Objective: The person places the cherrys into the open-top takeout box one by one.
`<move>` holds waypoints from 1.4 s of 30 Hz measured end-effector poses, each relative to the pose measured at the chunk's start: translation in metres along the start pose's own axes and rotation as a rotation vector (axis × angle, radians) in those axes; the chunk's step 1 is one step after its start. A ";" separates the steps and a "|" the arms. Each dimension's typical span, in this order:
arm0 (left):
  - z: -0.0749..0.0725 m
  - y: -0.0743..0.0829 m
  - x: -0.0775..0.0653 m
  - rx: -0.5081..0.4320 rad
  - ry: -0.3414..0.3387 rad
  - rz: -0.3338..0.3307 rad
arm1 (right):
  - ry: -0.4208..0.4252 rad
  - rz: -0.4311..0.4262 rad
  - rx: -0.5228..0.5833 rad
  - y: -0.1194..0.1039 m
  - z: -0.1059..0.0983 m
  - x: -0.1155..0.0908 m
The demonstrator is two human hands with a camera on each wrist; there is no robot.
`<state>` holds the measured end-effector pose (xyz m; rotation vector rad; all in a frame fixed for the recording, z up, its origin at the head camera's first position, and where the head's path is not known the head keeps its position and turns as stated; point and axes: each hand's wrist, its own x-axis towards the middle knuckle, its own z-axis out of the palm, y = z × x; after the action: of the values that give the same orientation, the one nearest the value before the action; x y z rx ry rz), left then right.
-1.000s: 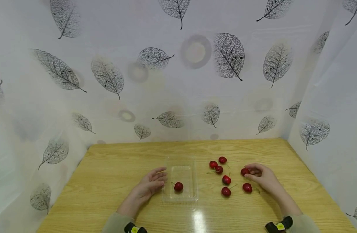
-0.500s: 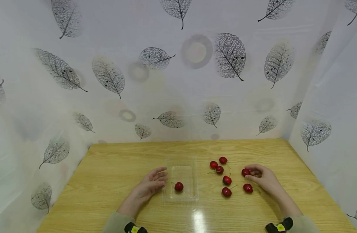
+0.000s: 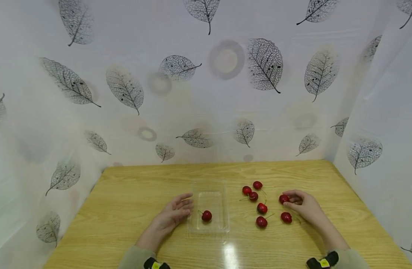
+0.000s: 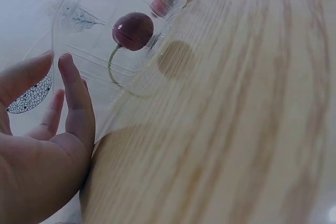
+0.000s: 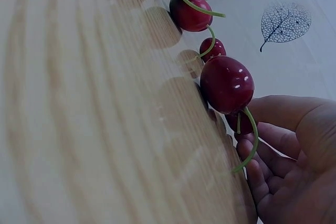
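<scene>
A clear plastic box [image 3: 211, 201] stands on the table, holding one dark red cherry [image 3: 207, 216] with a green stem. My left hand [image 3: 170, 215] is at the box's left side, fingers loosely bent and fingertips right at the wall. In the left wrist view that wall [image 4: 59, 35] overlaps the fingertips. To the right, my right hand [image 3: 303, 204] pinches a cherry [image 3: 283, 199] between thumb and fingers, close over the table. Another cherry [image 3: 286, 217] lies just in front of that hand; in the right wrist view it partly hides the pinched cherry [image 5: 242, 123].
Several loose cherries lie between box and right hand, among them a cherry [image 3: 261, 222] in front and a cherry [image 3: 257, 185] at the back. The wooden table [image 3: 135, 186] meets a leaf-printed sheet [image 3: 206, 101] behind and at both sides.
</scene>
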<state>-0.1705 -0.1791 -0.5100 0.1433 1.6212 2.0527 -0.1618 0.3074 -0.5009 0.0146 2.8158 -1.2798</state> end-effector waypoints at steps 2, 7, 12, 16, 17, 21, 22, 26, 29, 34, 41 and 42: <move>0.000 0.000 0.000 -0.004 -0.006 0.000 | 0.003 -0.006 0.003 -0.001 0.000 0.000; 0.000 0.000 -0.001 -0.016 -0.014 0.004 | 0.013 -0.024 0.007 -0.005 -0.001 -0.001; 0.001 0.001 -0.001 -0.021 -0.011 0.003 | 0.023 -0.028 0.002 -0.009 -0.003 -0.001; 0.001 0.000 -0.001 -0.032 -0.014 0.003 | 0.026 -0.034 -0.008 -0.011 -0.006 0.000; 0.000 0.000 -0.001 -0.033 -0.015 0.004 | 0.027 -0.033 -0.011 -0.011 -0.006 0.000; 0.000 0.000 -0.001 -0.035 -0.016 0.007 | 0.023 -0.015 -0.021 -0.011 -0.008 0.002; 0.000 0.000 -0.001 -0.034 -0.015 0.007 | 0.022 -0.010 -0.020 -0.012 -0.008 0.003; 0.000 0.000 -0.001 -0.030 -0.009 0.005 | 0.027 -0.008 -0.019 -0.018 -0.009 0.003; 0.000 0.000 -0.001 -0.025 -0.004 0.002 | 0.036 -0.024 -0.014 -0.023 -0.009 0.004; 0.000 0.000 -0.001 -0.017 0.003 -0.003 | 0.036 -0.052 -0.001 -0.031 -0.009 0.005; -0.001 -0.001 0.000 -0.012 0.018 -0.012 | 0.024 -0.064 0.027 -0.043 -0.004 0.008; -0.001 -0.001 0.000 -0.012 0.021 -0.013 | 0.021 -0.069 0.033 -0.045 -0.002 0.008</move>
<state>-0.1703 -0.1801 -0.5109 0.1073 1.6176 2.0600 -0.1715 0.2795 -0.4658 -0.0689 2.8360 -1.3471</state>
